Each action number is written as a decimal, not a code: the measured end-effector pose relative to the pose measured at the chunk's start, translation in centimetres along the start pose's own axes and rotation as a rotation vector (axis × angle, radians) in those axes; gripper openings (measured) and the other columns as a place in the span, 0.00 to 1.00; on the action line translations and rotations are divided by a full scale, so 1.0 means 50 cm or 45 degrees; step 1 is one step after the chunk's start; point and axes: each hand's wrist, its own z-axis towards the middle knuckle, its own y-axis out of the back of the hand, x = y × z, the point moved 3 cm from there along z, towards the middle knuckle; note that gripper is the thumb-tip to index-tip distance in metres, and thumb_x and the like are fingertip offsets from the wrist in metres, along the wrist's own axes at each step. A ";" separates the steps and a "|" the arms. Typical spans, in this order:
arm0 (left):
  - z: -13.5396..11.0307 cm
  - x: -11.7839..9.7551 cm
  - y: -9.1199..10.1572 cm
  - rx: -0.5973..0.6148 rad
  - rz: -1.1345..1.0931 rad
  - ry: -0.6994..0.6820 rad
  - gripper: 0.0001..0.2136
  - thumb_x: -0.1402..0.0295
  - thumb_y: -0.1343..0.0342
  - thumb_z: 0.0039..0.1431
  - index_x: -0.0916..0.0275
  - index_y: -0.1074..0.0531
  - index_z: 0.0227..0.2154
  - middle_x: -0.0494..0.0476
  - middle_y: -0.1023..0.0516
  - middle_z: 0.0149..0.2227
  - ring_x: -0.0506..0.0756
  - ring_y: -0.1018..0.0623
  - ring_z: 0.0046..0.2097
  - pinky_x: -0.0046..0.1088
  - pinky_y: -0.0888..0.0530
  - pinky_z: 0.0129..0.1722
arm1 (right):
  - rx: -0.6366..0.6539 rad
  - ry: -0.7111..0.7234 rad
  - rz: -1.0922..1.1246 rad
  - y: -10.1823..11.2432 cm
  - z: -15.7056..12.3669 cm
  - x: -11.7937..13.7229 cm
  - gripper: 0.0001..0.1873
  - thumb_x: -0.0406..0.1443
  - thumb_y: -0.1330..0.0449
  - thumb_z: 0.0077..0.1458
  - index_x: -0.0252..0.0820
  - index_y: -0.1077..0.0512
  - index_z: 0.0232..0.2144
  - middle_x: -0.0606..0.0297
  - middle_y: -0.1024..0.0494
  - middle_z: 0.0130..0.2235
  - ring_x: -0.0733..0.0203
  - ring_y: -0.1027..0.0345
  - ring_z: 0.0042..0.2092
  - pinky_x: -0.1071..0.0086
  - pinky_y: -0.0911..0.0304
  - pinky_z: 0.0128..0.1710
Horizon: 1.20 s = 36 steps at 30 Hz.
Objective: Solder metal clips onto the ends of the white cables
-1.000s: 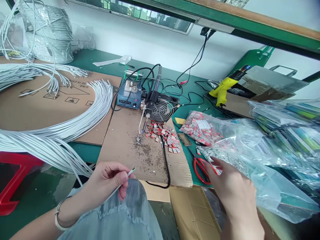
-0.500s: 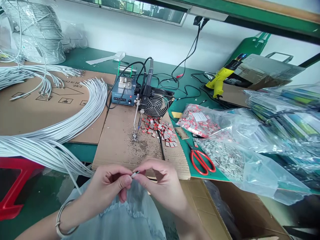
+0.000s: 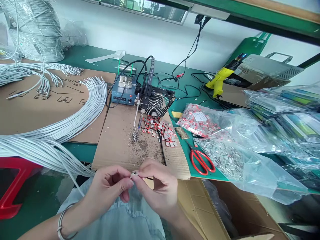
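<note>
My left hand pinches the end of a thin white cable above my lap. My right hand meets it fingertip to fingertip and pinches a small metal part at the cable's tip. Both hands hover just in front of a cardboard sheet dusted with solder crumbs. Beyond them a soldering iron hangs tip down on a stand beside a small fan. A scatter of red and silver connector pieces lies on the cardboard.
Bundles of white cables curve over cardboard on the left. Red scissors lie right of the cardboard sheet. Clear bags of small parts fill the right side. A yellow glue gun and a blue controller box sit farther back.
My right hand left the bag of parts by the scissors and came to the cable tip held in my left hand. The two hands now pinch together there.
</note>
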 end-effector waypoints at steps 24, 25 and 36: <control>0.013 0.017 0.037 0.289 -0.081 0.228 0.17 0.56 0.36 0.43 0.67 0.30 0.24 0.49 0.28 0.17 0.47 0.28 0.16 0.19 0.34 0.17 | -0.222 -0.484 0.610 0.021 0.005 -0.067 0.12 0.36 0.37 0.48 0.41 0.33 0.18 0.72 0.37 0.19 0.68 0.46 0.22 0.73 0.49 0.21; 0.013 0.016 0.041 0.347 -0.090 0.255 0.17 0.55 0.37 0.45 0.67 0.29 0.25 0.49 0.28 0.18 0.47 0.28 0.16 0.19 0.34 0.17 | -0.109 -0.486 0.528 0.026 0.010 -0.062 0.08 0.35 0.37 0.48 0.41 0.30 0.20 0.71 0.35 0.20 0.68 0.44 0.23 0.73 0.48 0.22; 0.017 0.013 0.041 0.555 0.415 0.286 0.12 0.65 0.51 0.59 0.66 0.33 0.23 0.47 0.32 0.20 0.44 0.32 0.20 0.17 0.37 0.19 | 0.785 -0.197 -0.254 0.022 0.037 -0.008 0.03 0.30 0.37 0.49 0.40 0.26 0.25 0.66 0.26 0.25 0.65 0.36 0.30 0.70 0.43 0.31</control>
